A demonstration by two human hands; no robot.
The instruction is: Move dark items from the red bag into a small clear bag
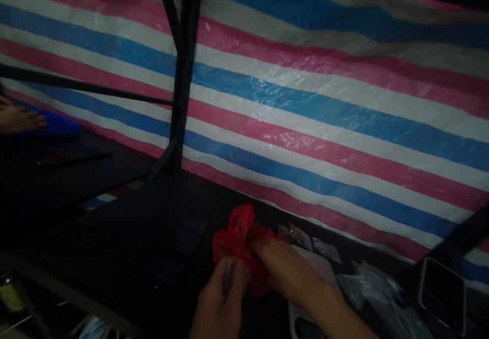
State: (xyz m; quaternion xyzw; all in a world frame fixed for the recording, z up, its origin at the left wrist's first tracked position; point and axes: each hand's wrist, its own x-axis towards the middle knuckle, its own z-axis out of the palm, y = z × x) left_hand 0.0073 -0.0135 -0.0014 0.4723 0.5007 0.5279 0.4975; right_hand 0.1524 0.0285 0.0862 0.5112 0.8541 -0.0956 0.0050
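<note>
Both hands are curling over the dark worktop (114, 237) near its front edge, the left hand (223, 298) and right hand (282, 267) pinching the red plastic bag (237, 242) between closed fingertips.

The tarp (305, 99) runs in pink, blue and white stripes behind black poles (183, 74). The bag (237, 242) is red, on a black table (126, 237) beside clear packets (367, 278). At far left lies something bright blue (57, 125), and a yellowish bottle (11, 293) shows below.
</note>
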